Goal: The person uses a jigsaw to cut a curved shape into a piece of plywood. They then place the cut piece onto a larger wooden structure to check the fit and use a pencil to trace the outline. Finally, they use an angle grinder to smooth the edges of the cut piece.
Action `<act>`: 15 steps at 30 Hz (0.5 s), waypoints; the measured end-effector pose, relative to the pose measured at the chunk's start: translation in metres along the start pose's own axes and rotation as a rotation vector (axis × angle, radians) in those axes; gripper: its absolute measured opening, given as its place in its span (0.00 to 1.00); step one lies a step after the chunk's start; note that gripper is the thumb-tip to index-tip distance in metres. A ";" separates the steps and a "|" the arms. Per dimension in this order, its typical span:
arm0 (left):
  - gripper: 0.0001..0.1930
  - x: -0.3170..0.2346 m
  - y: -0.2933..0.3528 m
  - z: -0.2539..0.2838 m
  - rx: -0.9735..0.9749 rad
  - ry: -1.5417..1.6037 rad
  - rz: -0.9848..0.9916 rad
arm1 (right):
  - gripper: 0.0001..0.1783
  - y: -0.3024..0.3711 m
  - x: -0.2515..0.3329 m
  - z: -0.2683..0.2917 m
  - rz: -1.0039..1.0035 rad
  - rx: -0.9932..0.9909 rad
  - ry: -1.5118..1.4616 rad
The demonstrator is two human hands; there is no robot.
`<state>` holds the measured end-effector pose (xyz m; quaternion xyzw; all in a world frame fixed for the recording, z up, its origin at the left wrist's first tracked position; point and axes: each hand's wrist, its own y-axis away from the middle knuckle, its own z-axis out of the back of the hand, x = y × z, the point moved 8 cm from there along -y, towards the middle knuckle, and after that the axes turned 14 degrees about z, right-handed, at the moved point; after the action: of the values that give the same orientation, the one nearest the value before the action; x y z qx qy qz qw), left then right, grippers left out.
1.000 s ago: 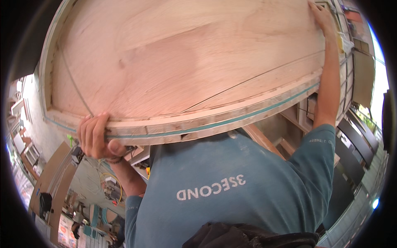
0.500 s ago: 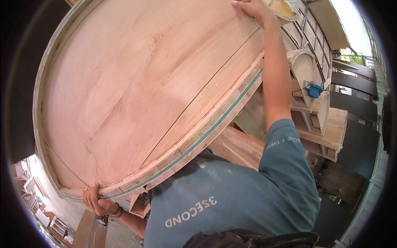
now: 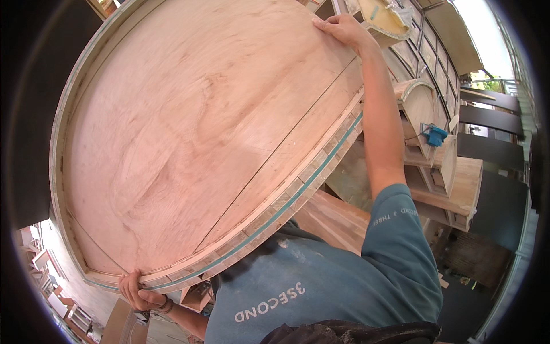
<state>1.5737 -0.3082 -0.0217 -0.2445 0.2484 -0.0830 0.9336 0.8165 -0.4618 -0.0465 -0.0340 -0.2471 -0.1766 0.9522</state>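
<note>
A large round wooden panel [image 3: 166,120] fills the upper left and middle, tilted up against my body. Its raised rim [image 3: 246,232] is built of small wood blocks, with a teal stripe along the outer side. Thin dark seams cross the pale plywood face. My left hand [image 3: 137,292], with a bracelet at the wrist, grips the rim at the lower left, fingers curled over it. At the upper right my right hand [image 3: 346,31] holds the panel's edge, its fingertips resting on the face. The rim beneath that hand is hidden.
Curved wooden pieces [image 3: 421,103] stand stacked to the right, with a blue tool [image 3: 435,135] on them. A wooden tray-like piece [image 3: 384,20] lies beyond my right hand. Dark boards [image 3: 490,117] line the far right. Wooden parts [image 3: 80,318] sit at the lower left.
The panel and both hands sit slightly lower in the picture, and the background has shifted down a little too. More of my right hand shows. Both hands keep their hold.
</note>
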 end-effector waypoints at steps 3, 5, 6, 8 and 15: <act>0.26 -0.001 0.001 -0.001 -0.006 -0.011 -0.002 | 0.37 0.005 0.006 0.001 -0.008 -0.027 -0.035; 0.25 -0.005 0.000 -0.002 -0.019 0.012 -0.005 | 0.32 0.007 0.008 0.002 -0.025 -0.056 -0.081; 0.25 -0.005 -0.001 -0.002 -0.019 0.015 -0.010 | 0.31 0.006 0.005 0.002 -0.035 -0.058 -0.100; 0.25 -0.004 -0.001 -0.003 -0.020 0.024 -0.021 | 0.30 0.006 -0.002 0.001 -0.058 -0.064 -0.137; 0.27 -0.003 0.000 0.002 -0.062 -0.001 -0.039 | 0.29 0.007 0.002 0.004 -0.087 -0.033 -0.103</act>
<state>1.5725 -0.3062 -0.0188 -0.2781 0.2457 -0.0932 0.9239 0.8190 -0.4549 -0.0420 -0.0478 -0.2943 -0.2197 0.9289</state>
